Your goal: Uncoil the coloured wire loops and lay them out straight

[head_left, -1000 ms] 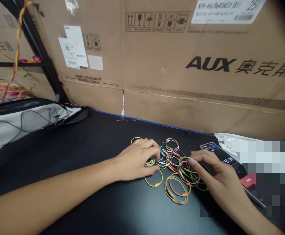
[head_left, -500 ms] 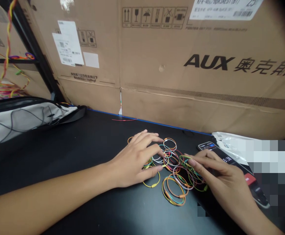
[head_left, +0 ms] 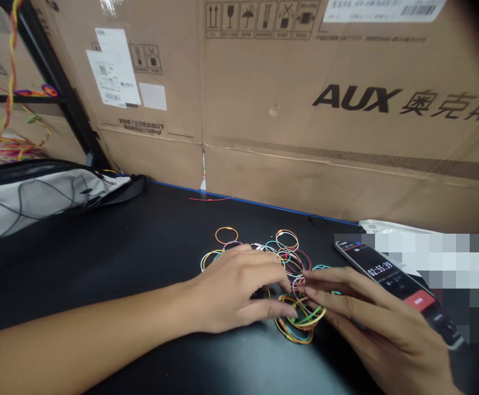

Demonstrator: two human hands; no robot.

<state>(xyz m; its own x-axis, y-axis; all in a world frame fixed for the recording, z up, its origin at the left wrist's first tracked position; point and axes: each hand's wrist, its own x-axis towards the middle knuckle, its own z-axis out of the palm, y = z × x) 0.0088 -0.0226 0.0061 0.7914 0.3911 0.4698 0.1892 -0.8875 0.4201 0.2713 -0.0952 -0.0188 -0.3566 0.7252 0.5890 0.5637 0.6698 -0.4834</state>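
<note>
My left hand (head_left: 231,291) and right hand (head_left: 371,315) are bending over a loose heap of coloured wire loops (head_left: 300,318) on the black counter (head_left: 140,241). The heap is lying between the hands, partly under the half-curled fingers (head_left: 280,282), and neither hand is fully open or closed. Whether either one is gripping a loop, I cannot tell. Just beyond my left hand, an orange loop (head_left: 226,236) is lying apart. To the right of my right hand, a smartphone (head_left: 381,274) is lying tilted, its screen showing 02:55:39. Well left of the left hand, a grey-white pouch (head_left: 37,206) is resting on the counter — behind both hands, an AUX cardboard carton (head_left: 346,126) is standing.
</note>
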